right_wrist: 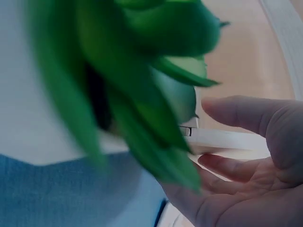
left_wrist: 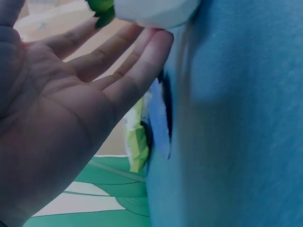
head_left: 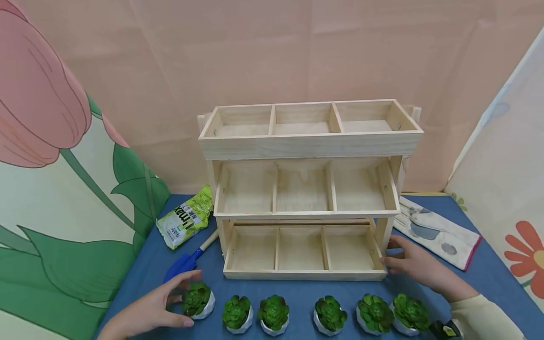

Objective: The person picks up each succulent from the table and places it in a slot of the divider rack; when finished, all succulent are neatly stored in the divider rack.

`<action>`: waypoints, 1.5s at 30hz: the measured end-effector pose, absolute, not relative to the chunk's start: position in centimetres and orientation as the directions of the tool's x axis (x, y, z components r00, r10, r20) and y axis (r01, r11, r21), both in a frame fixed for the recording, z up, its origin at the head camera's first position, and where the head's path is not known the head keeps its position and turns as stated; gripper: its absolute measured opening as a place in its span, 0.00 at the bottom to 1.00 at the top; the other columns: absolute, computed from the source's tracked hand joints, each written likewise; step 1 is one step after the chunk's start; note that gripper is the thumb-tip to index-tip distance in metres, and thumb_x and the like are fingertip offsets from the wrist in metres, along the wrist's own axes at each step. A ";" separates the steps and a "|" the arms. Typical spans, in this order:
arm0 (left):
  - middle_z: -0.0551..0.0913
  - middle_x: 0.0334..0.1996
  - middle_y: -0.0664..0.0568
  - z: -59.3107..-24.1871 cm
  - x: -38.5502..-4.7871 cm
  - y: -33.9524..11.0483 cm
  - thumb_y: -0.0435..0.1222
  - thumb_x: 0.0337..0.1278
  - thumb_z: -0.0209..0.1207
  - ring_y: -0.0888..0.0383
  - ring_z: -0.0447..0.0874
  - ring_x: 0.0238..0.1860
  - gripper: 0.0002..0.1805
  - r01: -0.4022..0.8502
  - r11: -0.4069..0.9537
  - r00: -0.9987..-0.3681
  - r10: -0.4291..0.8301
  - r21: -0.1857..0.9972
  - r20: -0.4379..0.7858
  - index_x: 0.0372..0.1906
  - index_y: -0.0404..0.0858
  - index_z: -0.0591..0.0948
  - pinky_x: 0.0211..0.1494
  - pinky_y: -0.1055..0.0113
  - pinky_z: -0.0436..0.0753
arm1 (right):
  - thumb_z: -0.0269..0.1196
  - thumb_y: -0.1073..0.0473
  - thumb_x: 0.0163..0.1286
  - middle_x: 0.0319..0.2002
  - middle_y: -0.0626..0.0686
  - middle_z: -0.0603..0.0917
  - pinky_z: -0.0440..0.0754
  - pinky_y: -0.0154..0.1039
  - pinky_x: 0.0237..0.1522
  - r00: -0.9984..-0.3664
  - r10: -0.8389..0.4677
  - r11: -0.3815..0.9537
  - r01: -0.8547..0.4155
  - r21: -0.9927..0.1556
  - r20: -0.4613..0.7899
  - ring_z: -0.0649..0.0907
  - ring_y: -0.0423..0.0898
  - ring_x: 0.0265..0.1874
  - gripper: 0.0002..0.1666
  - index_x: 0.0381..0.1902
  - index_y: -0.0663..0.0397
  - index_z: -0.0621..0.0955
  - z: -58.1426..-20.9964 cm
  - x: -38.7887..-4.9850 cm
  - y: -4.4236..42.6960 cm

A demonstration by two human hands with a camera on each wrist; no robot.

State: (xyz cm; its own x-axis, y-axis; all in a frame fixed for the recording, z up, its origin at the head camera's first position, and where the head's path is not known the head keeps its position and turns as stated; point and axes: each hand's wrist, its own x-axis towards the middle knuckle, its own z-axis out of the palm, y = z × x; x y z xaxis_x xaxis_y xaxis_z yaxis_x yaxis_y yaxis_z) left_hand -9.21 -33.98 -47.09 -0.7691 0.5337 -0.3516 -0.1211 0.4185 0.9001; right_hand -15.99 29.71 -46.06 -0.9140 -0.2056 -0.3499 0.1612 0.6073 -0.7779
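My left hand (head_left: 155,307) is at the leftmost potted succulent (head_left: 196,300), thumb in front and fingers behind. In the left wrist view its fingers are nearly straight, fingertips at the white pot (left_wrist: 158,12); whether they press on it I cannot tell. My right hand (head_left: 414,264) is at the lower right corner of the three-tier wooden planter shelf (head_left: 310,147), thumb and fingers apart with the bottom tray's edge between them. A blurred succulent (right_wrist: 142,71) hides part of that spot in the right wrist view.
Several more potted succulents (head_left: 273,314) stand in a row before the shelf on the blue cloth (head_left: 263,290). Left of the shelf lie a green bag (head_left: 187,217) and a blue trowel (head_left: 184,264). A folded, printed cloth item (head_left: 437,231) lies at the right.
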 end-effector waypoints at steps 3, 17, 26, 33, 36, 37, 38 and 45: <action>0.54 0.83 0.28 -47.6 -9.4 -33.9 0.35 0.69 0.68 0.90 0.67 0.65 0.47 -0.114 0.414 -0.759 0.550 0.903 -0.348 0.84 0.34 0.56 0.61 0.81 0.77 | 0.66 0.56 0.78 0.74 0.80 0.66 0.95 0.49 0.46 -0.918 -0.189 0.580 0.182 -0.794 -0.349 0.81 0.75 0.65 0.47 0.81 0.72 0.56 -46.3 -15.9 29.6; 0.67 0.72 0.37 -48.6 -9.5 -33.7 0.35 0.67 0.69 0.71 0.78 0.62 0.45 -0.068 0.421 -0.739 0.588 0.904 -0.329 0.81 0.34 0.58 0.58 0.77 0.79 | 0.68 0.59 0.76 0.71 0.82 0.68 0.95 0.49 0.43 -0.929 -0.134 0.544 0.223 -0.809 -0.346 0.91 0.57 0.49 0.44 0.78 0.76 0.60 -46.2 -15.8 29.4; 0.76 0.64 0.44 -49.3 -9.7 -34.2 0.32 0.68 0.67 0.61 0.84 0.56 0.40 -0.133 0.368 -0.730 0.592 0.920 -0.342 0.78 0.30 0.59 0.55 0.72 0.84 | 0.68 0.59 0.76 0.72 0.82 0.67 0.95 0.50 0.43 -0.927 -0.127 0.527 0.239 -0.815 -0.354 0.91 0.57 0.49 0.45 0.78 0.75 0.60 -46.6 -15.8 29.5; 0.79 0.61 0.43 -49.4 -9.8 -34.2 0.33 0.67 0.68 0.59 0.85 0.54 0.40 -0.141 0.368 -0.733 0.585 0.919 -0.347 0.76 0.29 0.61 0.54 0.69 0.85 | 0.68 0.59 0.76 0.71 0.82 0.67 0.95 0.50 0.43 -0.929 -0.131 0.524 0.232 -0.820 -0.347 0.91 0.57 0.49 0.44 0.78 0.76 0.60 -46.5 -15.7 29.5; 0.79 0.61 0.42 -49.3 -9.8 -34.2 0.33 0.67 0.68 0.59 0.85 0.53 0.40 -0.137 0.381 -0.737 0.578 0.914 -0.351 0.76 0.28 0.61 0.53 0.69 0.85 | 0.68 0.59 0.76 0.71 0.82 0.67 0.95 0.50 0.44 -0.928 -0.132 0.522 0.233 -0.821 -0.347 0.91 0.57 0.49 0.44 0.78 0.76 0.60 -46.5 -15.7 29.6; 0.79 0.61 0.42 -49.3 -9.8 -34.2 0.33 0.67 0.68 0.58 0.85 0.53 0.40 -0.140 0.383 -0.737 0.576 0.913 -0.355 0.76 0.28 0.61 0.53 0.69 0.85 | 0.68 0.59 0.76 0.71 0.82 0.67 0.95 0.50 0.44 -0.928 -0.133 0.521 0.233 -0.821 -0.347 0.91 0.57 0.49 0.44 0.78 0.76 0.60 -46.5 -15.7 29.6; 0.79 0.61 0.42 -49.3 -9.9 -34.2 0.33 0.67 0.68 0.58 0.85 0.54 0.40 -0.143 0.385 -0.737 0.574 0.912 -0.358 0.76 0.28 0.61 0.53 0.69 0.85 | 0.68 0.58 0.77 0.71 0.82 0.67 0.95 0.50 0.44 -0.928 -0.133 0.521 0.233 -0.821 -0.348 0.91 0.57 0.49 0.44 0.78 0.75 0.60 -46.5 -15.7 29.6; 0.79 0.62 0.42 -49.3 -9.9 -34.2 0.33 0.68 0.68 0.58 0.85 0.55 0.40 -0.168 0.382 -0.738 0.562 0.909 -0.373 0.76 0.27 0.61 0.53 0.69 0.86 | 0.68 0.57 0.76 0.72 0.82 0.67 0.95 0.50 0.43 -0.928 -0.130 0.528 0.233 -0.817 -0.349 0.91 0.56 0.50 0.44 0.78 0.75 0.61 -46.7 -15.7 29.7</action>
